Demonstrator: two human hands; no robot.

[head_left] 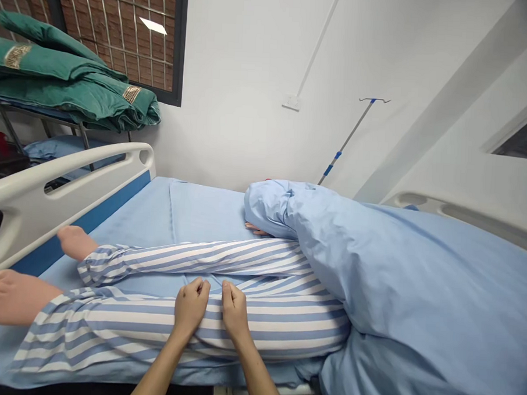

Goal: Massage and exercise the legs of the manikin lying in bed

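My left hand [191,306] is closed in a fist over the near leg of a figure lying on the bed. Beside it, a small gap away, my right hand [234,308] makes a fist too, thumb side up. Nothing shows in either one. Blue-and-white striped trousers [284,323] cover the figure's legs. Both fists appear to rest on the near thigh or knee; the exact contact is hidden. Two bare feet [17,297] point left. A light blue quilt [395,273] covers the upper body, and fingers [257,229] poke out from under its edge.
At the left, a cream bed end board [72,171] stands beyond the feet. Folded green quilts [68,78] lie on a rack under a barred window [118,28]. A drip pole [347,143] leans along the white wall, near a socket [291,102]. Another board [485,216] stands at right.
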